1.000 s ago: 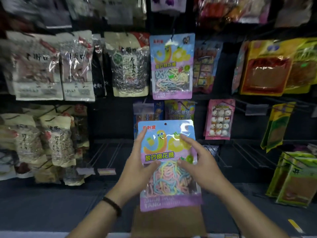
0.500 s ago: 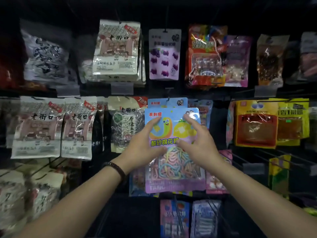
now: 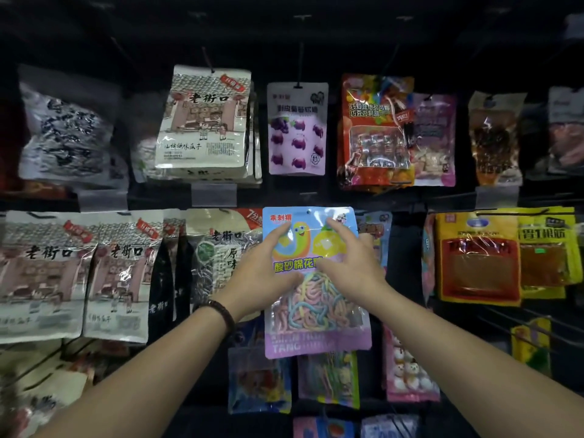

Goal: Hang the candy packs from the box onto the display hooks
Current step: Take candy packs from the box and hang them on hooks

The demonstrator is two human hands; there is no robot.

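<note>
A blue and purple candy pack (image 3: 316, 320) with pastel sour strings behind a clear window is held upright against the middle row of the display. My left hand (image 3: 264, 273) grips its left edge, thumb on the front. My right hand (image 3: 350, 263) grips its right side, with the index finger reaching up near the small hang hole at the pack's top edge. The hook behind that hole is hidden by the pack. The box is out of view.
Hanging packs crowd all sides: a purple grape candy pack (image 3: 297, 129) directly above, seed bags (image 3: 218, 251) to the left, a partly hidden blue pack (image 3: 374, 229) to the right, yellow packs (image 3: 480, 257) farther right, and more candy packs (image 3: 328, 379) below.
Both hands have raised the candy pack from low in front of the shelves up to the middle row, where it now covers the same-design pack hanging there. The view tilted upward.
</note>
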